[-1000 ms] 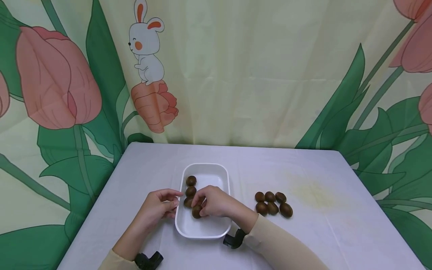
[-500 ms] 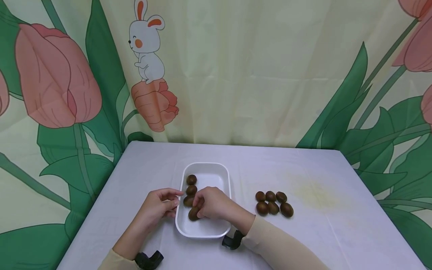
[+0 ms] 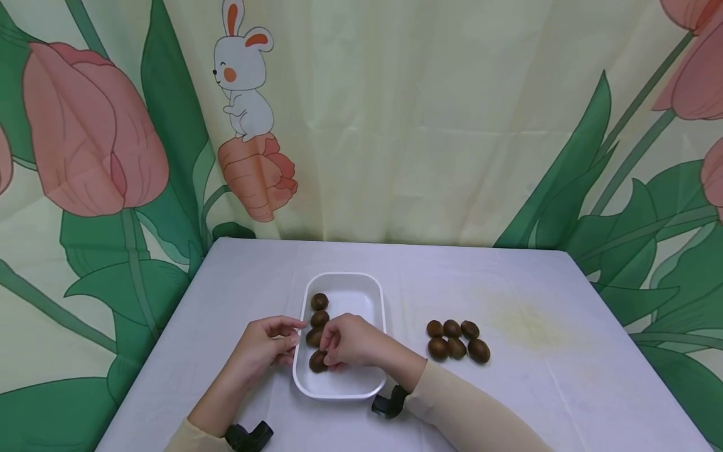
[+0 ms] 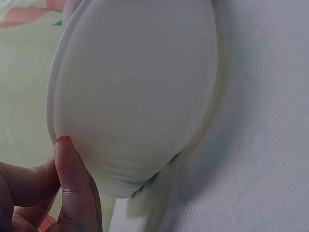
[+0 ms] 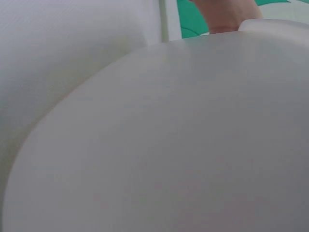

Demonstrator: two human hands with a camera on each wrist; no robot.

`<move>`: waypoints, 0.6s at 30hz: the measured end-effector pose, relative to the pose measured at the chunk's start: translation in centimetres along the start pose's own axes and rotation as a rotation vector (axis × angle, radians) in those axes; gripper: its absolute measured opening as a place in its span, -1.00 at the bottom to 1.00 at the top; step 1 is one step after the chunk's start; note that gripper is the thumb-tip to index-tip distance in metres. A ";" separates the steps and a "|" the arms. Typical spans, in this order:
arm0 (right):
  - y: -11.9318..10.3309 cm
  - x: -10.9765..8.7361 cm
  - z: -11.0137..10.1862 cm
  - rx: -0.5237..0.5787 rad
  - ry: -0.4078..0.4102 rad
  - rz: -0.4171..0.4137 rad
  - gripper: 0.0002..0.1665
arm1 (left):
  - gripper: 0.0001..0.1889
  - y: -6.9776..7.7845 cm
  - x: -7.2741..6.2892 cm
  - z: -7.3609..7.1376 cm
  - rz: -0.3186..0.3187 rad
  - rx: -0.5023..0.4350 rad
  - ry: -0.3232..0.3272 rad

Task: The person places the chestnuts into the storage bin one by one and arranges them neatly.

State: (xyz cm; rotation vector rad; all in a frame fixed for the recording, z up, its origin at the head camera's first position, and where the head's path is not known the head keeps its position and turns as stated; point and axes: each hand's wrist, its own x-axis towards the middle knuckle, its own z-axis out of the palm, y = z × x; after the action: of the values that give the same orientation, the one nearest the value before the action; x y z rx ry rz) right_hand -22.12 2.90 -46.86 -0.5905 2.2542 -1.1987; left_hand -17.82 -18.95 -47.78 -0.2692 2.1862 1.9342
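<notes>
In the head view, a white tray (image 3: 353, 397) holds a column of chestnuts along its left side. The nearest chestnut (image 3: 317, 361) lies on the tray floor. My right hand (image 3: 353, 340) is over the tray, fingers loosely bent, its fingertips at that chestnut's right side. Another chestnut (image 3: 314, 338) sits just beyond, partly covered by the fingers. My left hand (image 3: 270, 342) holds the tray's left edge. The left wrist view shows the thumb (image 4: 72, 179) against the outer wall just below the rim. Only the tray's blurred outer wall (image 5: 145, 135) fills most of the right wrist view.
To the right of the tray, several chestnuts (image 3: 456, 348) lie in two short rows on the white tablecloth (image 3: 542, 389). A curtain (image 3: 395, 125) with tulips and a rabbit hangs behind the table. Black wrist cameras sit below both hands.
The chestnut at my right fingertips has moved left, to the near end of the column. The right fingers no longer wrap it. My left hand stays at the tray's edge.
</notes>
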 end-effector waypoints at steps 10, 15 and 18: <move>0.0 0.1 0.0 0.090 -0.047 0.010 -0.82 | -0.67 0.0 0.0 0.0 -0.004 0.001 0.007; 0.0 0.0 -0.1 0.141 -0.105 0.015 -0.82 | -0.68 0.1 0.0 0.0 -0.010 0.006 0.018; -0.1 -0.1 -0.1 0.139 -0.107 0.005 -0.81 | -0.68 0.1 0.0 0.1 -0.013 0.008 0.021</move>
State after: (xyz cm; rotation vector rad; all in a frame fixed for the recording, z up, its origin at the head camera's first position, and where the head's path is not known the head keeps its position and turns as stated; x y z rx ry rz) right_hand -22.14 2.96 -46.73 -0.5798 2.0641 -1.2783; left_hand -17.87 -18.87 -47.64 -0.3026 2.1993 1.9238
